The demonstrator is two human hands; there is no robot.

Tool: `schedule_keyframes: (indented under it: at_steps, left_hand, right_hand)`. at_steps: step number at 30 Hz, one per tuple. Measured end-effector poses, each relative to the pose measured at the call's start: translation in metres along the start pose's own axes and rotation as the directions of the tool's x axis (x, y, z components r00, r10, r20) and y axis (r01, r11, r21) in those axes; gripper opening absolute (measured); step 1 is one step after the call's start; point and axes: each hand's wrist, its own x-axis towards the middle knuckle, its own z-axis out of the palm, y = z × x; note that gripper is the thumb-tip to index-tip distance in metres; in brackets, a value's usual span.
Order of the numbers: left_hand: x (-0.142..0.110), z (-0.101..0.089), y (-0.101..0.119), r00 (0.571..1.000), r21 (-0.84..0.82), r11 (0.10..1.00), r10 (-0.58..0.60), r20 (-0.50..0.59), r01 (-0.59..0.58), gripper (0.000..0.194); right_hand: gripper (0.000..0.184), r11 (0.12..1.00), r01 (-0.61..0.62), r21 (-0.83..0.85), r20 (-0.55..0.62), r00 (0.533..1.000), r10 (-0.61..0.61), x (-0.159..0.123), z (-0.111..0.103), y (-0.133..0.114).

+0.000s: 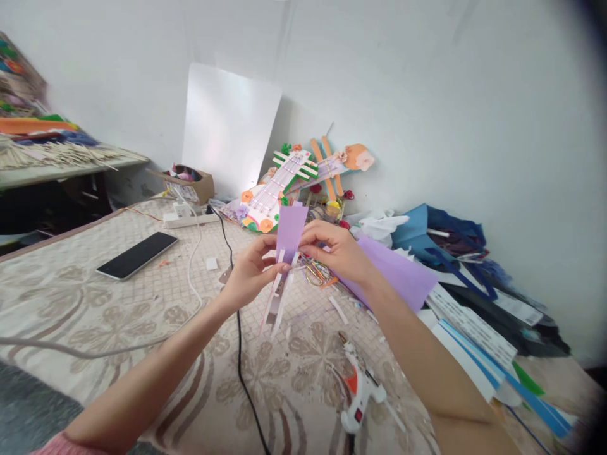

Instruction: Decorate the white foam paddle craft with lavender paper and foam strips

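Between my hands stands a narrow strip of purple paper (291, 227), upright, with white strips (275, 309) running down below it toward me. My left hand (256, 265) grips its left side, thumb across the front near the white strips. On the right, the fingers of my right hand (332, 246) pinch the edge of the same purple piece. How the purple and white parts join is hidden by my fingers. Nearer me on the cloth lies a white glue gun (363, 392) with an orange trigger. Gold-handled scissors (315, 273) lie behind, under my right hand.
A phone (137, 254) and a white power strip (190, 218) lie at left; a black cable (239, 341) crosses the cloth. Decorated paper guitars (284, 183) lean at the back. Purple paper (393, 272), a blue bag (417, 230) and card strips crowd the right.
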Motion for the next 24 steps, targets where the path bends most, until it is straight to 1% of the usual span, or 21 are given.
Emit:
schedule_keyframes:
  at_steps: [6,13,18,24]
  left_hand:
    - [0.0,0.0,-0.001,1.0,-0.008,1.0,0.015,0.001,-0.015,0.037]
    - [0.0,0.0,-0.001,1.0,-0.008,1.0,0.014,-0.003,-0.015,0.037]
    - [-0.001,0.001,0.0,1.0,-0.016,1.0,0.005,-0.001,-0.005,0.035]
    - [-0.001,0.004,0.0,1.0,0.0,1.0,0.006,-0.029,-0.006,0.035]
  right_hand:
    - [0.01,1.0,0.019,0.003,0.025,0.999,-0.019,0.002,0.0,0.001]
    - [0.009,1.0,-0.006,0.01,0.044,0.999,0.006,0.002,0.001,0.002]
    - [0.01,0.999,-0.006,0.043,0.003,1.0,0.006,-0.002,0.006,0.004]
    - [0.01,0.999,0.005,0.036,-0.069,0.998,-0.002,-0.009,0.013,0.008]
